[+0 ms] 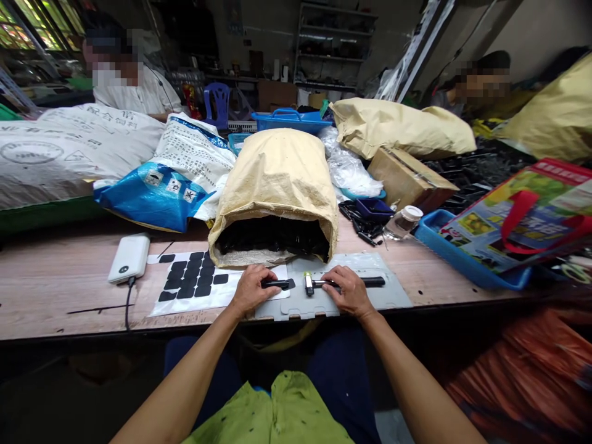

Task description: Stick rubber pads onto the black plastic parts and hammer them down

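My left hand (252, 291) pinches a slim black plastic piece (277, 283) just above the table. A small black patch (291, 283) shows at the piece's right end; whether it is attached I cannot tell. My right hand (349, 293) is closed around the black handle of a small hammer (308, 283), whose silvery head has a yellowish face. The hammer lies low over a grey board (391, 296). To the left, a white sheet (222, 297) carries rows of black rounded-square patches (190, 276). Right behind both hands, an open tan sack (277, 172) faces me with dark pieces inside.
A white power bank (129, 258) with a cable lies left. Printed feed bags (169, 176) line the left back. On the right are a lidded jar (404, 222), a cardboard box (411, 179) and a blue tray (467, 259). Two people (134, 92) sit across the table.
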Demonstrator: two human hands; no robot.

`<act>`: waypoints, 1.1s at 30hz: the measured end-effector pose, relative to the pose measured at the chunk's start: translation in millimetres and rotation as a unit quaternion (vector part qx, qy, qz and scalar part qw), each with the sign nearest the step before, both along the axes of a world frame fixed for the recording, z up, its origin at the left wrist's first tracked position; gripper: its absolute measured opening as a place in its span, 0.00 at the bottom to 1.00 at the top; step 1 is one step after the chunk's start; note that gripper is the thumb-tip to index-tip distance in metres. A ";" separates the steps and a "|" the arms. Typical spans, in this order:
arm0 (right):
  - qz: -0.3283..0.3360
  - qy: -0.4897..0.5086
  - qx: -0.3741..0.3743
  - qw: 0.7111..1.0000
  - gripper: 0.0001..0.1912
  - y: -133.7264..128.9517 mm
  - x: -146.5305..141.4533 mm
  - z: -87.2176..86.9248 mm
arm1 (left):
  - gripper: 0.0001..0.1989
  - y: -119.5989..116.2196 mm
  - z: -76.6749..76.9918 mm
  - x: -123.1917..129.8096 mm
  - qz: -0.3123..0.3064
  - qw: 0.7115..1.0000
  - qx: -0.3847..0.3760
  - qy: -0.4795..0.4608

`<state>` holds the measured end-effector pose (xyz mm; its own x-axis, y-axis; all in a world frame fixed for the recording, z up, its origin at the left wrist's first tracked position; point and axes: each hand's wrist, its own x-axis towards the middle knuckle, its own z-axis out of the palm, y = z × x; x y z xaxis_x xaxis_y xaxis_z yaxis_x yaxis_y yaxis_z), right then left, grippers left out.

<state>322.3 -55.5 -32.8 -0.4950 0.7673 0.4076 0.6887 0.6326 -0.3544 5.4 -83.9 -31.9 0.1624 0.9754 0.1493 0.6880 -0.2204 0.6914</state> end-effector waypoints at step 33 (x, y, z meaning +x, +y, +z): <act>-0.073 0.023 -0.015 0.997 0.17 -43.4 -87.0 34.4 | 0.08 -0.7 4.8 4.9 0.031 0.999 -0.030 -0.023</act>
<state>235.3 -98.8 1.6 -0.3586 0.8424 0.4022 0.7552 0.5151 -0.4054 10.3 -84.6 -27.0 0.0958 0.9907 0.0962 0.6656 -0.1356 0.7339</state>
